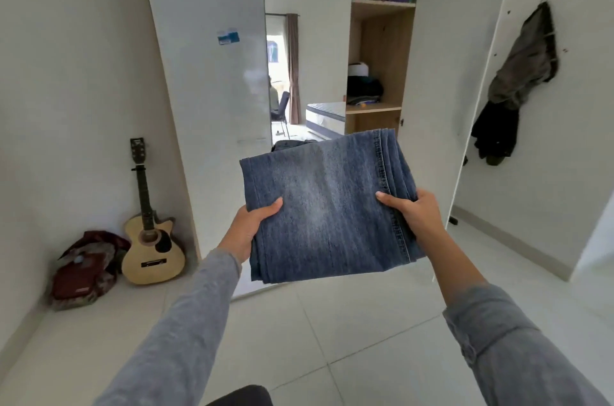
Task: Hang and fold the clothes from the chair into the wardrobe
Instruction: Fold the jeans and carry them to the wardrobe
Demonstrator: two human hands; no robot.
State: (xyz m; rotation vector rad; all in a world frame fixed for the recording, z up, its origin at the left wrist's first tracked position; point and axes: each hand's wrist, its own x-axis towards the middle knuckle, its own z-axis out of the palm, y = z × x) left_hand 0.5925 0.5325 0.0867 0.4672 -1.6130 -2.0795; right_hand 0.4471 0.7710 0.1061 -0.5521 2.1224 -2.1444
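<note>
While both hands clamp the folded jeans [327, 206], left hand [247, 228] grips the near left edge, right hand [413, 214] the right, held level in mid-air before the open wardrobe [382, 56], guitar [151, 239] leaning at left.

Soft, even daylight fills the room, bright without harshness; the far window [275, 52] at the centre glows pale and washed out; the glossy wardrobe door [206, 40] carries a light sheen with a small glare patch. Shadows are faint and diffuse, deepest in the corner behind the guitar [151, 239]; the wide lens bows walls and door edges outward; the folded jeans [325, 206] look sharpest, while the hanging clothes [521, 73] at right are smeared.
</note>
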